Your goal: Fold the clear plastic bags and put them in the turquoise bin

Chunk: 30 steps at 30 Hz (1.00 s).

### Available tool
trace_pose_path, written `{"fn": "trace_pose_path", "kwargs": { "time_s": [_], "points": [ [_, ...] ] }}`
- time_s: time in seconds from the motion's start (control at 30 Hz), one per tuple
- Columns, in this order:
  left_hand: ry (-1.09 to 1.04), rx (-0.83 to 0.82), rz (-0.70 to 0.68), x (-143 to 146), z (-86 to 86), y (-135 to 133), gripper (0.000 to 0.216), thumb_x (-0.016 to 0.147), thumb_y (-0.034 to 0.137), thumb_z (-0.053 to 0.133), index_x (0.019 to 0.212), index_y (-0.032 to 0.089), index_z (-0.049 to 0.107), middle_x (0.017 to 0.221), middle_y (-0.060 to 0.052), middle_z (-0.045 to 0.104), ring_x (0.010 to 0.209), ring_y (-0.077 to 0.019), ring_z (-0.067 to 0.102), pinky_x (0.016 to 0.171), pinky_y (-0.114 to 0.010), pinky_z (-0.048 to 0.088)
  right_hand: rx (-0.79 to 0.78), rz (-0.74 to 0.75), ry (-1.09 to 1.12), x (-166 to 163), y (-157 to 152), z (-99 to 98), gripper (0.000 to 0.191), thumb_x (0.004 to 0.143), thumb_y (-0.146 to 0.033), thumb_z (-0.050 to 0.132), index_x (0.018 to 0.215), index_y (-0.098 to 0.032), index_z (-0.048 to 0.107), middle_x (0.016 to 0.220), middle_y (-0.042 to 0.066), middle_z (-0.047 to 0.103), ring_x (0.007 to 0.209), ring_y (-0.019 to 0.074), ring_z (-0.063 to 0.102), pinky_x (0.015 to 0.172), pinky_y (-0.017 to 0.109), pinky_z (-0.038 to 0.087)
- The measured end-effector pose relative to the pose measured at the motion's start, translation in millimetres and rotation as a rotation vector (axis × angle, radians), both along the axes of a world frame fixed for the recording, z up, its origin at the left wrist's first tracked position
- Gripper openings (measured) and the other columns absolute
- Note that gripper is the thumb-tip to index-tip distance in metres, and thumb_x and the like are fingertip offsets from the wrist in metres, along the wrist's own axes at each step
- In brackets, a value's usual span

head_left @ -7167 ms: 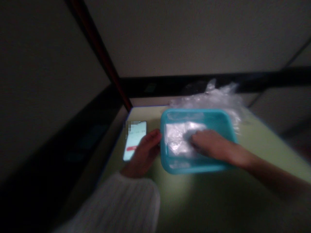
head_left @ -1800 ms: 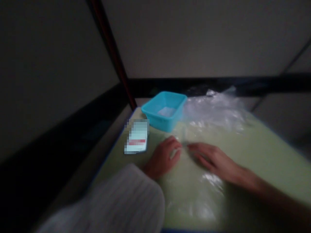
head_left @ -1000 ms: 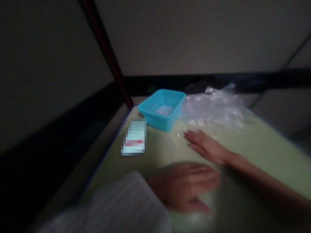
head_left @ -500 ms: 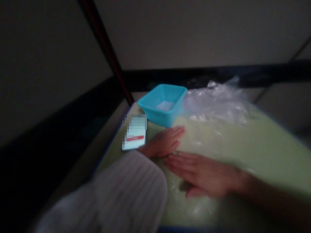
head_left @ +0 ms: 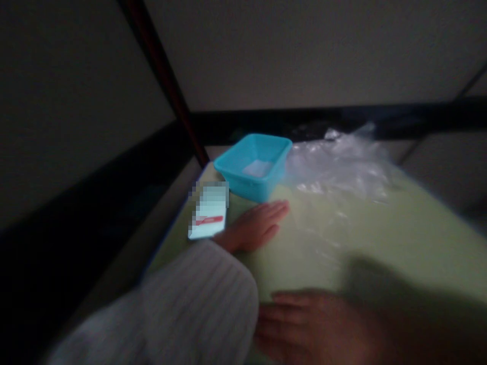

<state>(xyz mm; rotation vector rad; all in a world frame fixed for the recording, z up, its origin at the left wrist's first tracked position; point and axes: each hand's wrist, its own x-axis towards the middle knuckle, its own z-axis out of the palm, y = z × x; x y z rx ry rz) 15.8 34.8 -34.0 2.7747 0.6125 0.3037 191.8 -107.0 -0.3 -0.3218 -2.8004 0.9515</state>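
Observation:
My left hand [head_left: 258, 225] lies flat near the middle of the yellow-green table [head_left: 411, 228], fingers stretched out and thumb slightly apart. Clear plastic sheeting [head_left: 338, 162] lies crumpled at the back of the table, and faint glossy creases run forward from it to the right of that hand. My right hand [head_left: 319, 327] is close to the camera at the bottom, its fingers extended toward the left and its thumb not visible. It holds nothing I can see, and whether it touches the tabletop is unclear.
A turquoise plastic basin [head_left: 247, 187] with something white in it [head_left: 257, 168] stands at the back left. A phone with a lit screen [head_left: 208, 208] lies before it, by the table's left edge. A wall [head_left: 304, 56] rises behind the table.
My right hand has moved down toward the camera, away from my left hand's fingers. The left hand has stayed nearly in place, still flat.

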Motion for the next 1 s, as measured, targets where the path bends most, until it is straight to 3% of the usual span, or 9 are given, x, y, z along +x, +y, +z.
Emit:
{"fn": "trace_pose_path", "kwargs": {
  "time_s": [0.13,0.2,0.27,0.33,0.4,0.5,0.6,0.8,1.0],
  "points": [
    [-0.058,0.011,0.044,-4,0.6,0,0.052,0.092,0.022,0.036,0.143,0.013,0.03,0.15,-0.013,0.033,0.14,-0.0214,0.026,0.115,-0.041,0.024,0.022,0.0,0.115,18,10,13.6,0.045,0.098,-0.021,0.032,0.143,-0.017,0.037,0.134,0.006,0.054,0.126,0.0126,0.047,0.109,0.026,0.033],
    [-0.116,0.043,0.088,-6,4.0,-1,0.052,0.092,0.023,0.035,0.143,0.013,0.028,0.15,-0.013,0.031,0.14,-0.0212,0.027,0.114,-0.042,0.027,0.153,-0.21,0.181,41,29,16.7,0.043,0.097,-0.03,0.038,0.137,-0.017,0.046,0.13,0.01,0.058,0.122,0.0192,0.053,0.104,0.033,0.041],
    [-0.205,0.091,0.138,-5,11.6,-7,0.05,0.093,0.024,0.036,0.142,0.014,0.031,0.148,-0.014,0.035,0.138,-0.0215,0.032,0.113,-0.043,0.03,0.19,-0.493,0.163,66,52,13.7,0.04,0.098,-0.026,0.034,0.134,-0.02,0.05,0.132,0.009,0.058,0.12,0.0198,0.054,0.101,0.037,0.044],
    [-0.287,0.13,0.129,3,21.4,-19,0.044,0.093,0.024,0.036,0.137,0.014,0.039,0.142,-0.013,0.045,0.133,-0.0211,0.039,0.111,-0.042,0.033,0.196,-0.601,0.135,87,74,3.9,0.04,0.098,-0.027,0.033,0.135,-0.022,0.048,0.134,0.008,0.055,0.122,0.0202,0.053,0.103,0.04,0.042],
    [-0.259,0.125,-0.042,16,28.9,-37,0.041,0.094,0.022,0.035,0.132,0.01,0.045,0.138,-0.014,0.049,0.132,-0.0189,0.041,0.111,-0.036,0.034,0.174,-0.592,0.056,97,89,-9.6,0.043,0.099,-0.029,0.032,0.14,-0.021,0.041,0.142,0.007,0.047,0.128,0.0194,0.045,0.107,0.042,0.038],
    [-0.147,0.101,-0.382,39,28.5,-67,0.047,0.095,0.03,0.036,0.133,0.004,0.043,0.143,-0.017,0.043,0.139,-0.0206,0.03,0.116,-0.033,0.025,0.228,-0.504,-0.046,99,99,-26.7,0.049,0.098,-0.031,0.035,0.145,-0.017,0.031,0.149,0.009,0.034,0.137,0.019,0.03,0.112,0.043,0.028],
    [-0.074,0.015,-0.519,55,19.1,-85,0.056,0.093,0.038,0.039,0.137,0.003,0.037,0.147,-0.016,0.038,0.14,-0.0216,0.027,0.117,-0.032,0.02,0.306,-0.481,-0.121,95,99,-33.4,0.054,0.098,-0.034,0.036,0.147,-0.015,0.023,0.152,0.01,0.026,0.14,0.0185,0.021,0.115,0.043,0.021],
    [-0.064,-0.124,-0.57,54,14.1,-97,0.063,0.089,0.043,0.041,0.139,0.006,0.034,0.147,-0.017,0.037,0.137,-0.026,0.033,0.115,-0.037,0.024,0.345,-0.488,-0.188,94,99,-31.3,0.06,0.098,-0.04,0.036,0.148,-0.013,0.019,0.153,0.011,0.023,0.141,0.0191,0.018,0.115,0.042,0.018],
    [0.022,-0.152,-0.614,44,21.5,-114,0.058,0.091,0.037,0.038,0.141,0.007,0.032,0.151,-0.012,0.031,0.14,-0.0218,0.027,0.116,-0.032,0.02,0.326,-0.477,-0.206,96,102,-30.6,0.061,0.098,-0.044,0.034,0.149,-0.015,0.017,0.154,0.009,0.02,0.141,0.0198,0.016,0.116,0.043,0.015]
  ]
}}
